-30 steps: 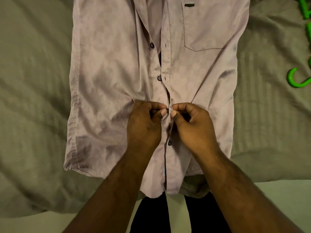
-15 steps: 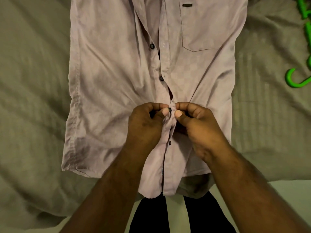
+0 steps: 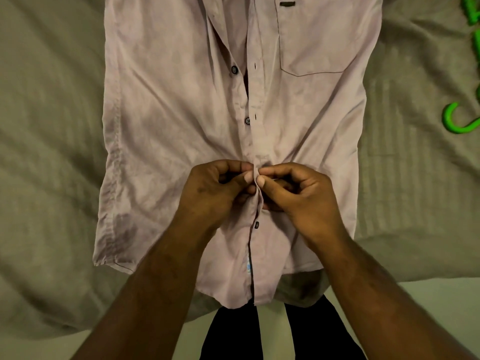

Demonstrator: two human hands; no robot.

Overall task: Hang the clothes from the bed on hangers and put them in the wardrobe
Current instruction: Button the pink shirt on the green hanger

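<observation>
early stage: left hand (image 3: 207, 193) and right hand (image 3: 304, 196) pinch the placket of the pink shirt (image 3: 168, 126), green hanger (image 3: 459, 124) unused at 2 o'clock on the bed (image 3: 46, 152), nothing hung yet.

Both forearms (image 3: 145, 294) are bare as far as the lower edge of the view shows them. The left hand (image 3: 215, 193) and right hand (image 3: 304, 196) have short, neatly trimmed thumbnails (image 3: 248, 176). Below them, the legs are in plain black trousers (image 3: 228, 336).
</observation>
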